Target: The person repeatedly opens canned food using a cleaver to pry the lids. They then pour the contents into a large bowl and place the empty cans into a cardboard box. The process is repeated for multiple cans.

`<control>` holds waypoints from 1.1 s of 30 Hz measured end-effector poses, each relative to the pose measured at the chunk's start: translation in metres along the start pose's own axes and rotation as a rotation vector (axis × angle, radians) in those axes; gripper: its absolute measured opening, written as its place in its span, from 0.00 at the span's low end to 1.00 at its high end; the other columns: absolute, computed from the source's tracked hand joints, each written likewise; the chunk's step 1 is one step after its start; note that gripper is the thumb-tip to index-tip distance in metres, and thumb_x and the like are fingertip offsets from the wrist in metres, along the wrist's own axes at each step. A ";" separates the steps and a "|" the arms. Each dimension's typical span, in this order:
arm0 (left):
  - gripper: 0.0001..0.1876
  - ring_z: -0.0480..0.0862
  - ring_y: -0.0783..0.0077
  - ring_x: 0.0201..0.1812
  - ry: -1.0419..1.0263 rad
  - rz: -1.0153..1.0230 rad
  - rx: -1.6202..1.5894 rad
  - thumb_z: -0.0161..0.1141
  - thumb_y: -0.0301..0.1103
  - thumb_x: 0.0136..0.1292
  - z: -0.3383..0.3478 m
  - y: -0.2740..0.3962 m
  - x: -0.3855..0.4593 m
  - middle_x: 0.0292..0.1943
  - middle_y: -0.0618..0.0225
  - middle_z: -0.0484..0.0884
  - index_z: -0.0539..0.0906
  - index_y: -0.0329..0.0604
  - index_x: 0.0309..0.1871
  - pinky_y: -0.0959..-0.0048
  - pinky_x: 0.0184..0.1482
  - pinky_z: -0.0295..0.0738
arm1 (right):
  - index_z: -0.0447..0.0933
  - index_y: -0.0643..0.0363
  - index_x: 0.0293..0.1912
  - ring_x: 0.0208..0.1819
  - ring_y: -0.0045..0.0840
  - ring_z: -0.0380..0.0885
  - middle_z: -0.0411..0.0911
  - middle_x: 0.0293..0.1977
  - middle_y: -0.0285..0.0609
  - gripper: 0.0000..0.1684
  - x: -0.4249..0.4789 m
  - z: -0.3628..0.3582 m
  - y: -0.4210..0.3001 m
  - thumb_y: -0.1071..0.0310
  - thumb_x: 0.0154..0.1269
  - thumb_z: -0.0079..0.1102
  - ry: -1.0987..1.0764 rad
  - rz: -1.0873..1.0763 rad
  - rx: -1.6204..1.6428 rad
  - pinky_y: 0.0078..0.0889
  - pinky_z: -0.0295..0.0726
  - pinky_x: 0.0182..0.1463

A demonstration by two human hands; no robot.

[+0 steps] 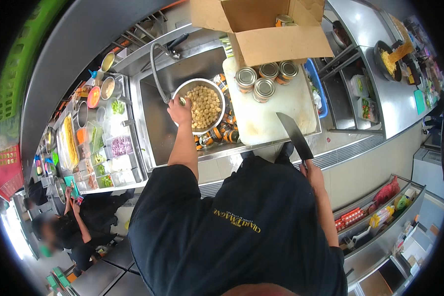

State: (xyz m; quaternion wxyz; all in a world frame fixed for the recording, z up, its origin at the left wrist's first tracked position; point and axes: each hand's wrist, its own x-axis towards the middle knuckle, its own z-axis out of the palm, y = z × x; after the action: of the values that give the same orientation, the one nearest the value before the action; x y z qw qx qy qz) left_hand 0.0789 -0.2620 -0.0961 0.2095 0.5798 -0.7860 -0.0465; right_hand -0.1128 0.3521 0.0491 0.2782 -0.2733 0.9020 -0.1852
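At the left rim of a steel bowl (175, 92), my left hand (180, 112) holds a small tin can (183, 101), partly hidden by my fingers. Pale round pieces, seemingly button mushrooms (204, 105), fill the bowl, which sits in the steel sink (155, 129). My right hand (313, 174) grips the handle of a cleaver (295, 135). Its broad dark blade points up and left, with the tip over the front of a white cutting board (266, 124). Several upright tin cans (264, 90) stand on that board. More cans with orange and black labels (222, 133) lie in the sink around the bowl.
An open cardboard box (281, 46) holding cans stands behind the board. Left of the bowl arches a spray faucet hose (156, 70). Trays of cut vegetables (121, 146) flank the sink, and a blue bin (316, 88) is at right. A co-worker (85, 218) works at far left.
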 end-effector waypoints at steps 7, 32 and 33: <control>0.30 0.90 0.43 0.60 -0.052 -0.106 -0.186 0.78 0.54 0.71 -0.009 -0.009 0.008 0.67 0.50 0.92 0.93 0.47 0.69 0.52 0.64 0.85 | 0.77 0.52 0.63 0.43 0.70 0.87 0.89 0.37 0.66 0.17 0.002 0.009 0.002 0.57 0.85 0.68 0.041 0.001 0.061 0.69 0.82 0.44; 0.27 0.93 0.46 0.51 -0.701 -0.733 -2.343 0.57 0.58 0.89 -0.144 0.062 -0.098 0.72 0.52 0.87 0.83 0.51 0.77 0.56 0.50 0.96 | 0.76 0.59 0.64 0.42 0.70 0.88 0.89 0.37 0.68 0.20 0.054 -0.019 0.022 0.60 0.85 0.69 -0.063 -0.272 -0.023 0.65 0.83 0.42; 0.27 0.93 0.46 0.51 -0.686 -0.728 -2.378 0.57 0.58 0.89 -0.162 0.070 -0.096 0.74 0.53 0.86 0.84 0.52 0.77 0.55 0.51 0.96 | 0.76 0.59 0.64 0.42 0.70 0.88 0.89 0.37 0.67 0.20 0.054 -0.022 0.017 0.60 0.85 0.69 -0.070 -0.268 -0.018 0.65 0.83 0.42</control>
State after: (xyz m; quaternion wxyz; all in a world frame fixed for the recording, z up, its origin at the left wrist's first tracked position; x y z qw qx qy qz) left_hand 0.1011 -0.1223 0.0463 0.3580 0.1763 -0.0729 -0.9140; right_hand -0.1701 0.3377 0.0363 0.2800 -0.3999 0.8488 -0.2030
